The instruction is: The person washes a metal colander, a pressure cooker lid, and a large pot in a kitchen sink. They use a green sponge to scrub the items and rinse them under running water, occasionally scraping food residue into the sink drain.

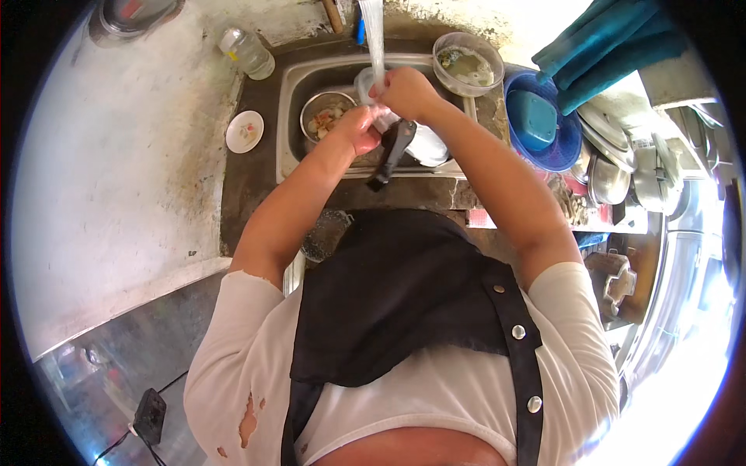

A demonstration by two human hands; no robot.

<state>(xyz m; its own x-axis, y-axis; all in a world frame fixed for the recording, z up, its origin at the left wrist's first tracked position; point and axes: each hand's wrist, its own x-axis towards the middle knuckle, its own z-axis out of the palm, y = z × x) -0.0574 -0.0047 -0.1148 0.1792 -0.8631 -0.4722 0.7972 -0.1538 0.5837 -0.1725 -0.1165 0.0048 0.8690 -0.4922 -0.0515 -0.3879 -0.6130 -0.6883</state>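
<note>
My left hand (359, 131) and my right hand (407, 93) are close together over a steel sink (285, 148), at the stream of running water (376, 41). A whitish, wet patch shows between them; whether it is an object or splashing water I cannot tell. My fingers are partly hidden. Left of my left hand sits a round metal bowl (304, 123) with food scraps (326, 121) in it. A black handle (396, 152) juts over the sink's front edge below my hands, beside a white, shiny vessel (430, 148). Behind my hands is a translucent container (363, 81).
A clear tub (494, 76) of cloudy water stands at the sink's back right corner. To the left are a small white dish (245, 133) and a clear bottle (252, 55). Rightward, a blue basin (565, 154) holds a teal container (531, 119), near hanging teal cloth (606, 52) and metal pots (609, 177).
</note>
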